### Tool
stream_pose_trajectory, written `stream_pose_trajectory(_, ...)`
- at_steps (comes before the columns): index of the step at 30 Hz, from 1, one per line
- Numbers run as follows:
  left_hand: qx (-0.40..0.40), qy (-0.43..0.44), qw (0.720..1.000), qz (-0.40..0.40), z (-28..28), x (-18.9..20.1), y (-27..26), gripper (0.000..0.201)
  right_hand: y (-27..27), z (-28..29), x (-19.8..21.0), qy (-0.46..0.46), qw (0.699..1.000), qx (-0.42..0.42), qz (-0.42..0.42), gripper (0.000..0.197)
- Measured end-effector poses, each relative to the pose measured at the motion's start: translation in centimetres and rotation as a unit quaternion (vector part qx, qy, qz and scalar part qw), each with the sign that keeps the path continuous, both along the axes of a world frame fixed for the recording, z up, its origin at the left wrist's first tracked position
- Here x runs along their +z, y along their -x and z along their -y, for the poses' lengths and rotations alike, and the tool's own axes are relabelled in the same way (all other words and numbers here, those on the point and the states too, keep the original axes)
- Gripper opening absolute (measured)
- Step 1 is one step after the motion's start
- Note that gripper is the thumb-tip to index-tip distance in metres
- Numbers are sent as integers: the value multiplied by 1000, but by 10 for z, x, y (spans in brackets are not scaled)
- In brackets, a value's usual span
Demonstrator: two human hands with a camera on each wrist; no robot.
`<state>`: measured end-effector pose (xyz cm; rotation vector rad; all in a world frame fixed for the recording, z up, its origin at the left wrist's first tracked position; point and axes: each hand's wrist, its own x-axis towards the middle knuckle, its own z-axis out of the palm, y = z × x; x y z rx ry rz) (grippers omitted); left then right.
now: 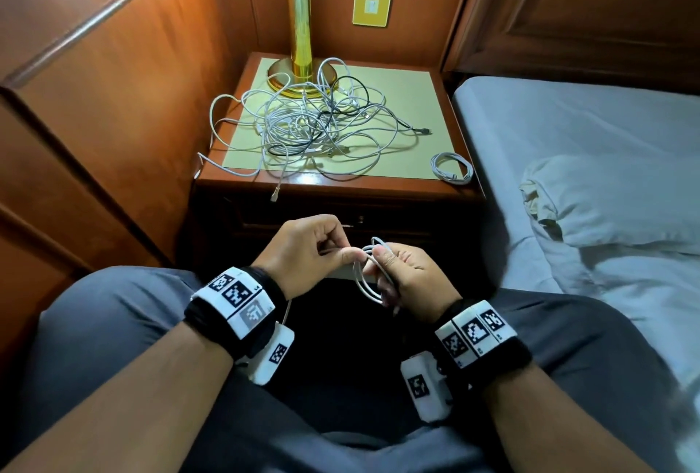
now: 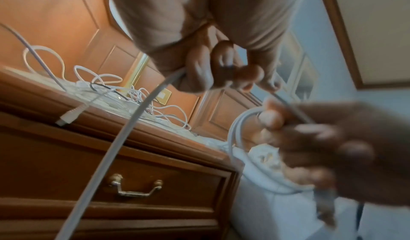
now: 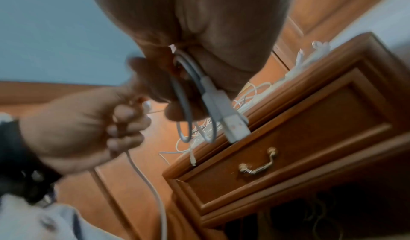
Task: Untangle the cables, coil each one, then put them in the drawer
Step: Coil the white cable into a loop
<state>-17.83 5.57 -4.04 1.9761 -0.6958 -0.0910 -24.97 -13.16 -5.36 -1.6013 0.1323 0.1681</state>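
A tangle of white cables with one black one (image 1: 314, 124) lies on the nightstand top (image 1: 409, 101). One coiled white cable (image 1: 452, 168) sits at its front right corner. Above my lap, my right hand (image 1: 382, 258) grips several loops of a white cable (image 1: 365, 281); its USB plug (image 3: 235, 126) hangs below the palm. My left hand (image 1: 341, 251) pinches the same cable just left of the loops, and the free length (image 2: 124, 138) runs down past my left wrist. The drawer (image 2: 155, 173) with its brass handle (image 3: 258, 165) is closed.
A brass lamp (image 1: 301, 37) stands at the back of the nightstand, partly ringed by cables. One plug end (image 1: 275, 194) hangs over the front edge. The bed (image 1: 568, 139) and a pillow (image 1: 613, 203) lie to the right; wood panelling (image 1: 113, 94) is at the left.
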Motion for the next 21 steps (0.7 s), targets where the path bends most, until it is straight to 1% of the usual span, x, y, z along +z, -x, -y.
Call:
stream_pose_trajectory(3,-2,21,1000,-5,1,0,1,28,-2,-5,5,-138,989,8,-49,41)
stream_pose_trajectory(5,-28,30,997,-62,2,2,-1,32,-1,-6,12,-213,974,11,-70,42)
stream_pose_trajectory(7,-79,1,989,-124,2,0,-2,50,2,-4,16,-261,962,8,-78,43)
stream_pose_trajectory(8,-99,-23,986,-133,3,-2,0,57,2,-3,19,-272,959,7,-81,44)
stream_pose_trajectory(10,-105,-63,986,-113,7,-7,3,60,4,-3,22,-282,955,4,-92,44)
stream_pose_trajectory(12,-82,-72,990,-92,11,-7,5,56,5,-4,26,-295,950,0,-102,44)
stream_pose_trajectory(13,-79,-53,990,-105,13,-6,5,47,5,-5,28,-303,948,-3,-101,45)
stream_pose_trajectory(15,-91,1,985,-149,14,-4,3,21,4,-5,30,-316,943,-14,-98,46)
stream_pose_trajectory(16,-91,13,983,-158,13,-2,2,15,3,-5,30,-320,942,-21,-97,45)
stream_pose_trajectory(18,-89,5,983,-158,10,-1,-1,14,1,-5,29,-323,941,-27,-101,41)
stream_pose_trajectory(21,-101,-16,984,-149,9,-2,-2,23,1,-7,26,-335,934,-35,-118,35)
